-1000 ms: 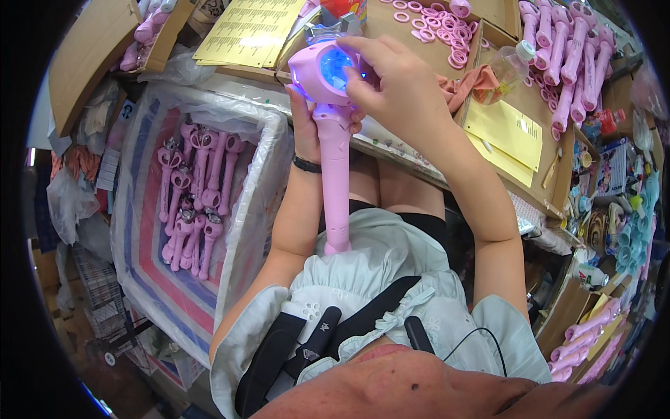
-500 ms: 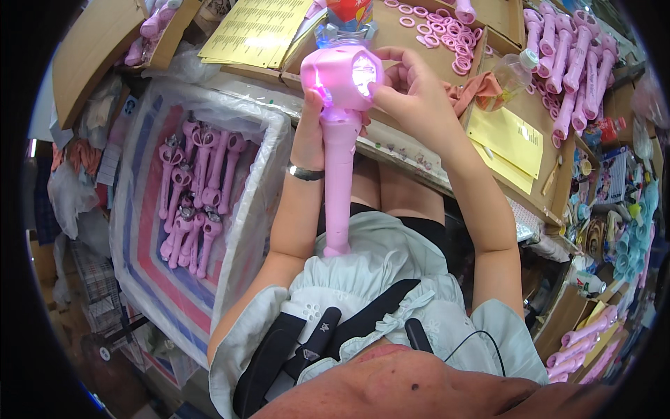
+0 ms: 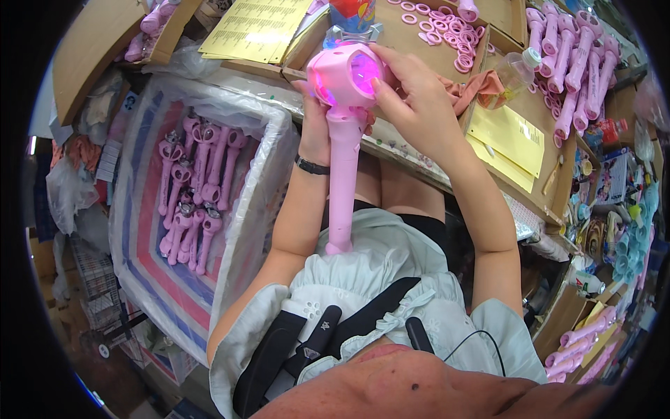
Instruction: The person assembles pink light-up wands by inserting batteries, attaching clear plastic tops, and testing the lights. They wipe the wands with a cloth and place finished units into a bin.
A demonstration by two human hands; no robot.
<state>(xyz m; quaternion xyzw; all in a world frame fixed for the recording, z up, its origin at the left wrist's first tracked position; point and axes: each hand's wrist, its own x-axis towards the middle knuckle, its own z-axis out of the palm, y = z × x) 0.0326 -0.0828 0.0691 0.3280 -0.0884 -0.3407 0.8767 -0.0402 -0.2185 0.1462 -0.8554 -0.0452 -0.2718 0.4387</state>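
Observation:
A pink toy wand (image 3: 344, 160) with a round head that glows pink stands upright over my lap. My left hand (image 3: 314, 129) grips it just under the head, a dark band on that wrist. Fingers of my right hand (image 3: 412, 98) wrap the right side of the glowing head, pressing on its face. The wand's long handle points down toward my light blue top.
At my left a striped woven sack (image 3: 157, 279) holds several finished pink wands (image 3: 192, 192). On the cardboard bench ahead lie pink rings (image 3: 440, 24), pink handles (image 3: 572, 70), a yellow paper (image 3: 513, 140), a clear bottle (image 3: 516, 70) and printed sheets (image 3: 255, 28).
The wand has been turned and lifted a little; its lit face went from blue to pink. My right hand has shifted from covering the top to the head's right side.

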